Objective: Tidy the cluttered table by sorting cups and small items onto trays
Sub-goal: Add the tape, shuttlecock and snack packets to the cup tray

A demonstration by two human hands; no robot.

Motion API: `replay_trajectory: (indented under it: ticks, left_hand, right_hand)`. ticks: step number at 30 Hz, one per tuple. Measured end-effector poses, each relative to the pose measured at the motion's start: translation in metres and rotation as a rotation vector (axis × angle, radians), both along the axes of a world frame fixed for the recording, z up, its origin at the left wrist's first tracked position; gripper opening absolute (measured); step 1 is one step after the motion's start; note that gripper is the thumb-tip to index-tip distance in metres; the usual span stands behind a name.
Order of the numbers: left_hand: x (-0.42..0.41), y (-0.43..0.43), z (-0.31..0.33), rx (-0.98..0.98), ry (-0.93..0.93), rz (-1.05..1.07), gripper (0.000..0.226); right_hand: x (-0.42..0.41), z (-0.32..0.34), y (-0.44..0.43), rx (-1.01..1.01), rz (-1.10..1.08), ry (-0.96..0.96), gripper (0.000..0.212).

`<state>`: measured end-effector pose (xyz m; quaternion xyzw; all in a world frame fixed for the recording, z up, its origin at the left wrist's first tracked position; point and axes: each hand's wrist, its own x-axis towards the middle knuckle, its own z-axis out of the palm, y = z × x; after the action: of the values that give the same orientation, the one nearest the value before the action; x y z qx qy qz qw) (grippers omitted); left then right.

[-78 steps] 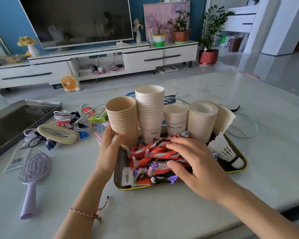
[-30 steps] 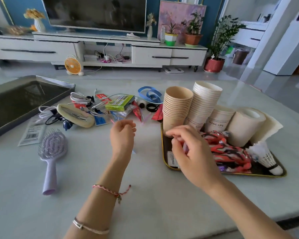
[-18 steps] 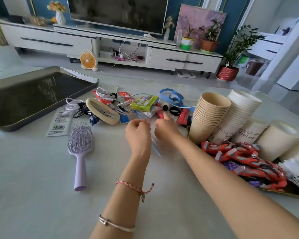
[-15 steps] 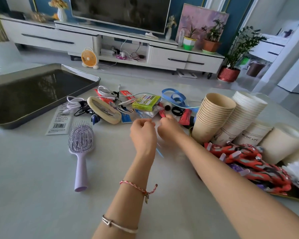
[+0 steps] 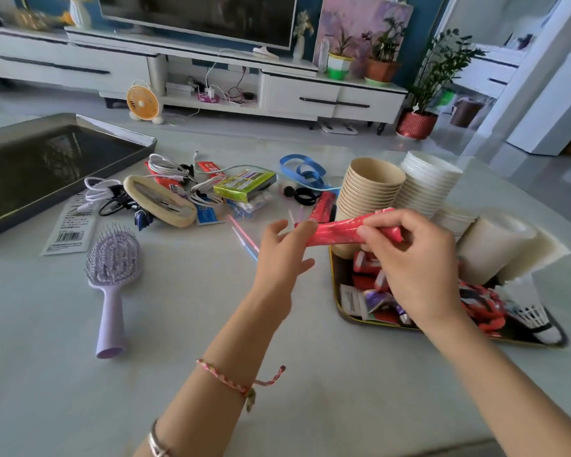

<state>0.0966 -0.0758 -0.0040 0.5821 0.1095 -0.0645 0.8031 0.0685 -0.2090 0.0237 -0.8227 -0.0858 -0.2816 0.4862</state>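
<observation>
Red packet [image 5: 338, 230], print too blurred to read, pinched by right grip [image 5: 416, 258]; left grip [image 5: 281, 258], fingers straight, touches its end.

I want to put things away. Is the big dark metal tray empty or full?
Empty as far as visible: the big dark metal tray shows only bare shiny floor; left end cropped.

A dark television [image 5: 195, 11] stands before a teal wall [image 5: 307, 4] on a long white cabinet [image 5: 310, 90] with dark handles. A pastel painting [image 5: 363, 18] and potted plants [image 5: 379, 65] sit at its right end. A small orange fan [image 5: 142, 102] stands on the floor [image 5: 442, 143] — glossy, pale, bright with daylight.
</observation>
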Motion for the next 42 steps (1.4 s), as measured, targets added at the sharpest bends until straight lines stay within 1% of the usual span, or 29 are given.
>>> replay_trajectory:
  ticks: [3, 6, 8, 10, 12, 15, 18, 24, 25, 28, 30, 32, 34, 36, 39, 42]
  left_hand:
    - [-0.016, -0.004, 0.003, 0.091, -0.069, -0.021, 0.037]
    - [-0.021, -0.01, 0.005, 0.225, -0.149, -0.092, 0.026]
    - [-0.023, -0.017, 0.005, 0.285, -0.239, -0.153, 0.023]
    - [-0.026, -0.022, 0.003, 0.281, -0.32, -0.148, 0.016]
    - [-0.028, -0.031, 0.0, 0.307, -0.394, -0.127, 0.011]
    - [-0.028, -0.038, -0.007, 0.418, -0.495, -0.127, 0.013]
    - [-0.03, -0.041, -0.011, 0.461, -0.571, -0.131, 0.018]
    - [-0.033, -0.049, -0.015, 0.473, -0.661, -0.118, 0.011]
    - [-0.034, -0.048, -0.016, 0.482, -0.677, -0.113, 0.011]
    - [-0.034, -0.047, -0.019, 0.517, -0.725, -0.097, 0.011]
    - [-0.034, -0.047, -0.019, 0.552, -0.757, -0.096, 0.014]
    - [-0.034, -0.048, -0.018, 0.592, -0.783, -0.102, 0.014]
    - [-0.035, -0.048, -0.018, 0.611, -0.795, -0.095, 0.015]
    - [-0.034, -0.048, -0.019, 0.625, -0.806, -0.067, 0.015]
    - [-0.033, -0.05, -0.021, 0.643, -0.817, -0.042, 0.016]
    - [-0.03, -0.048, -0.024, 0.612, -0.771, -0.027, 0.017]
  right_hand:
    - [-0.012, 0.006, -0.021, 0.14, 0.018, 0.037, 0.024]
    - [-0.022, 0.009, -0.04, 0.3, 0.091, 0.091, 0.023]
    - [-0.026, 0.01, -0.052, 0.344, 0.115, 0.112, 0.029]
    - [-0.028, 0.01, -0.061, 0.349, 0.124, 0.121, 0.035]
    - [-0.029, 0.008, -0.072, 0.287, 0.082, 0.116, 0.033]
    - [-0.03, 0.003, -0.086, 0.178, 0.017, 0.109, 0.027]
    - [-0.031, -0.004, -0.094, 0.172, 0.008, 0.102, 0.029]
    - [-0.03, -0.011, -0.101, 0.136, -0.017, 0.103, 0.027]
    - [-0.03, -0.009, -0.102, 0.081, -0.019, 0.113, 0.027]
    - [-0.035, -0.003, -0.103, -0.186, 0.046, 0.151, 0.021]
    - [-0.036, -0.002, -0.103, -0.244, 0.09, 0.188, 0.016]
    - [-0.036, -0.003, -0.102, -0.29, 0.071, 0.198, 0.016]
    - [-0.033, -0.005, -0.101, -0.298, 0.048, 0.174, 0.015]
    - [-0.031, -0.006, -0.1, -0.305, 0.026, 0.111, 0.015]
    - [-0.027, -0.005, -0.105, -0.329, -0.02, 0.022, 0.019]
    - [-0.02, -0.005, -0.118, -0.302, -0.121, -0.035, 0.017]
